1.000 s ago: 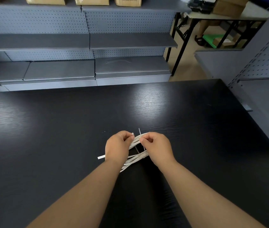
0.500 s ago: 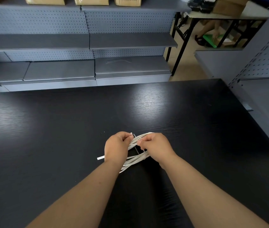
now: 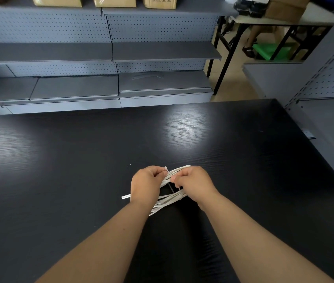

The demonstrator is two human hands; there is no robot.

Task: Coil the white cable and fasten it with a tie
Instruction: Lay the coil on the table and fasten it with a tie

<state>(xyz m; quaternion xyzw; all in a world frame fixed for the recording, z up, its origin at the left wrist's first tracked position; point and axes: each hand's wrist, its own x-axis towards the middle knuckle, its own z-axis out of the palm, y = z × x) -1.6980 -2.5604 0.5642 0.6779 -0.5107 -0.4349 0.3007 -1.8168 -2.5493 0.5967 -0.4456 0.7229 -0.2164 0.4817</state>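
- Here, in the head view, the white cable lies coiled in 1 long bundle on the black table, held between both hands; 1 loose end pokes out left of the left wrist.
- The left hand grips the coil, its fingertips by the head of the tie.
- The right hand pinches the tie where it crosses the strands.

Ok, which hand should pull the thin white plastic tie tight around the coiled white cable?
Probably right: the right hand pinches the thin white plastic tie mid-strap, while the left hand grips the coiled white cable.
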